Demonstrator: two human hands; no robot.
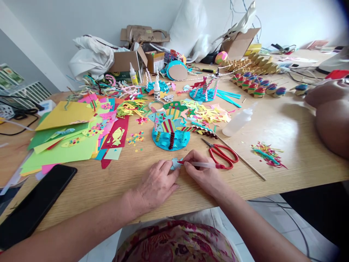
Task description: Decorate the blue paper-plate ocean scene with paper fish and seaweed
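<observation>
A small light-blue patterned paper cut-out lies on the table between my hands, partly covered by fingers. My left hand is closed at its edge, thumb and fingers holding it down. In my right hand is a pen with a translucent barrel and red ends, its tip on the cut-out. Red-handled scissors lie just past my right hand. Ahead stands a blue round base carrying striped paper fish on fuzzy stems.
Coloured paper sheets and a black phone lie left. A wooden stick, a translucent bottle and a scrap pile are to the right. Behind are a glue bottle and cardboard boxes. Another person's arm rests at far right.
</observation>
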